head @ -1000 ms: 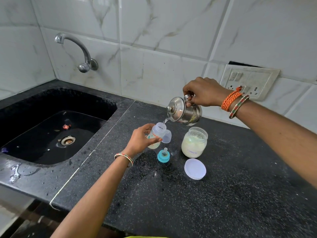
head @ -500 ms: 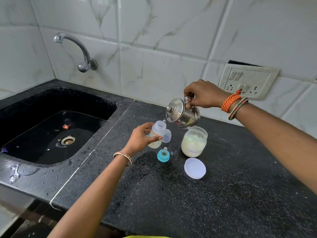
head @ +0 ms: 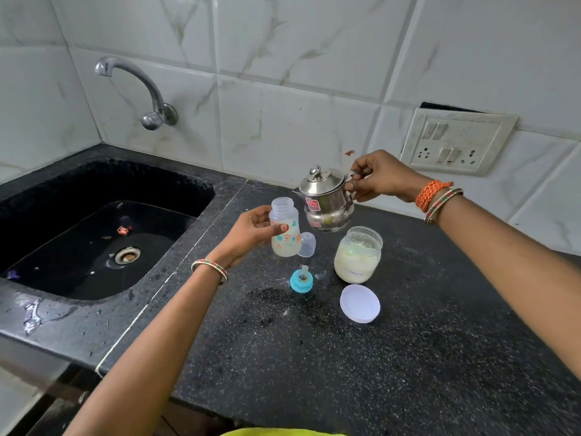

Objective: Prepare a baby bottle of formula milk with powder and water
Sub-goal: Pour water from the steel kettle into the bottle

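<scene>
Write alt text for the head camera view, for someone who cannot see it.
A left hand holds an open baby bottle beside a steel kettle held upright by the right hand. Below, on the black counter, are a formula jar, its lid and a teal teat.

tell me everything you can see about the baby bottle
The baby bottle is small, of translucent plastic, with orange and teal cartoon prints on its side. Its threaded neck is open, with no teat or ring on it. It holds a shallow layer of cloudy, pale liquid at the bottom. The left hand holds it off the counter, roughly upright with a slight tilt, thumb across the front and fingers behind. It sits just left of the steel kettle without clearly touching it.
</scene>
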The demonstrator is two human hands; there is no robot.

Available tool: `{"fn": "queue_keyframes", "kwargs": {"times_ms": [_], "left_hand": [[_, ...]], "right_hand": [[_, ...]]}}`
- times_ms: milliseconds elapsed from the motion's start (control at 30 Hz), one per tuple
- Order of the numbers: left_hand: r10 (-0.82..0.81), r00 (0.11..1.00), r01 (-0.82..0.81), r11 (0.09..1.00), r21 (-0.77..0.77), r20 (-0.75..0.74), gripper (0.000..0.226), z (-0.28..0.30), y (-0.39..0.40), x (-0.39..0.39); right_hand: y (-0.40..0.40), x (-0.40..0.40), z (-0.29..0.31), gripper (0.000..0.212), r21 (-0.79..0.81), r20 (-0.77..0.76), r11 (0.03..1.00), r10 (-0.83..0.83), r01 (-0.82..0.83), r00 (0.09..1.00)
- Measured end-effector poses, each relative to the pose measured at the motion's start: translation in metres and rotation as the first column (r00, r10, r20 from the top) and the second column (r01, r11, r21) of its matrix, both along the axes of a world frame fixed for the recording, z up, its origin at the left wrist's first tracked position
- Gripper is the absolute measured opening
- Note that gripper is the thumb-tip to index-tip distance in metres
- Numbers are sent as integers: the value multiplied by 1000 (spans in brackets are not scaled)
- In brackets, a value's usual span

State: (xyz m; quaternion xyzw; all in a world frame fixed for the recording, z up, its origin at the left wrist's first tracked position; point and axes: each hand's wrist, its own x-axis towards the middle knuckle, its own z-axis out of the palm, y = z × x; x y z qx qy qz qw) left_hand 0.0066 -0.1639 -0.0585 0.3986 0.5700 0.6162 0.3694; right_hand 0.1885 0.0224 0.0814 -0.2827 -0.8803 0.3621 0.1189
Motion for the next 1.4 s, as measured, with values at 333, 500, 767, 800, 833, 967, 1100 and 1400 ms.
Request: {"fn": "queue_keyframes", "kwargs": {"times_ms": [333,500,767,800,833,967,1100,1400], "left_hand": [[54,991,-76,980,-185,-125,46,-49,-4,-1],[66,986,-94,979,-183,-155,53,-60,-1,0],[-172,985,161,954,-252,-22,65,-49,1,-29],[-177,984,174,958,-227,11,65,-46,1,-34],[-169,985,175,963,-206,45,67,-43,3,-40],[-127,985,143,980,-141,115,60,-37,17,-57],[-93,987,110,986,-123,134,55,-42,30,-57],[-73,994,81,993,-89,86,55,-40,29,-36]], "right_hand": [[35,-8,-67,22,-284,-179,946,-214,157,960],[66,-28,-103,27,-320,-207,897,-381,305,901],[122,-68,-151,31,-394,-163,830,-485,394,859],[127,-70,-154,31,-398,-156,827,-488,398,859],[132,-72,-157,31,-404,-150,822,-492,401,858],[150,-77,-165,31,-401,-153,823,-494,403,856],[157,-81,-165,31,-345,-146,842,-485,416,862],[84,-66,-100,42,318,-13,907,-286,275,958]]}}
